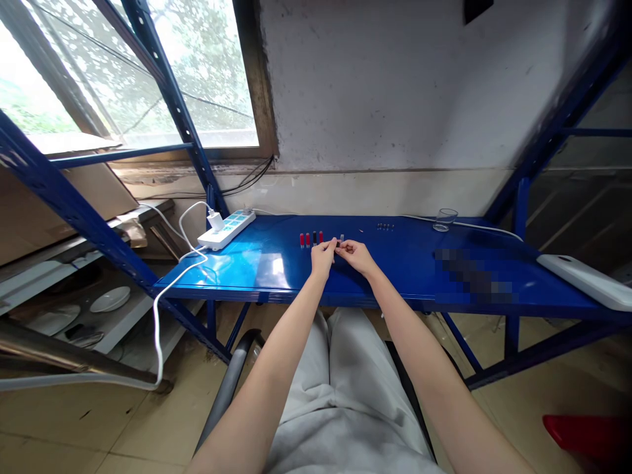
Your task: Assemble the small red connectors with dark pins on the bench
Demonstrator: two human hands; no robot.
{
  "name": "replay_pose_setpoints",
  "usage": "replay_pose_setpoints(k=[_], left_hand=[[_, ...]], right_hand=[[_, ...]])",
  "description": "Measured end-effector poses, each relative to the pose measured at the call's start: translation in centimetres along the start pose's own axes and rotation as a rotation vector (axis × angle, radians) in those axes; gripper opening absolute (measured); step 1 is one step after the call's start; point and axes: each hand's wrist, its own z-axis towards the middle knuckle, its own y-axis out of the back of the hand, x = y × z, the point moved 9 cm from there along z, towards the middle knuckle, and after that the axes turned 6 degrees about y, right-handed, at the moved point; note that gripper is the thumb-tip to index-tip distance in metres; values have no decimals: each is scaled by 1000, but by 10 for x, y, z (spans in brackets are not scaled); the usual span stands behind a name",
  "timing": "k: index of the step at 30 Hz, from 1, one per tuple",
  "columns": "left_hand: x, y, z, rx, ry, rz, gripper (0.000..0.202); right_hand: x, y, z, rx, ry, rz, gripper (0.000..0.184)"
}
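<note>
Over the blue tabletop, my left hand and my right hand meet at the fingertips. Both have their fingers closed in a pinch; whatever lies between them is too small and hidden to name. Just behind the fingers stands a small pale, clear-looking piece. A short row of small upright tubes is left of my hands: several red tubes and a black tube, each with a lighter lower end. Several tiny metallic-looking bits lie farther back on the right.
A white power strip with a plugged-in charger sits at the table's left end. Toward the back right stands a clear glass. A white flat object rests at the right edge. Blue rack posts rise on both sides.
</note>
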Motion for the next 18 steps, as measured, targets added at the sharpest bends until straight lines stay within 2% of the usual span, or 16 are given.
replay_pose_setpoints(k=[4, 6, 12, 15, 18], left_hand=[[-2, -1, -2, 5, 8, 11, 32], [-3, 2, -4, -18, 18, -23, 32], [-2, 6, -3, -50, 38, 9, 27], [-3, 2, -4, -16, 19, 55, 27], [-5, -1, -7, 7, 2, 83, 29]], right_hand=[[0, 1, 0, 0, -9, -53, 42], [-2, 5, 0, -41, -15, -85, 41], [-20, 37, 7, -272, -97, -202, 33], [-30, 52, 18, -310, -153, -301, 29], [-37, 62, 33, -295, -159, -449, 23]])
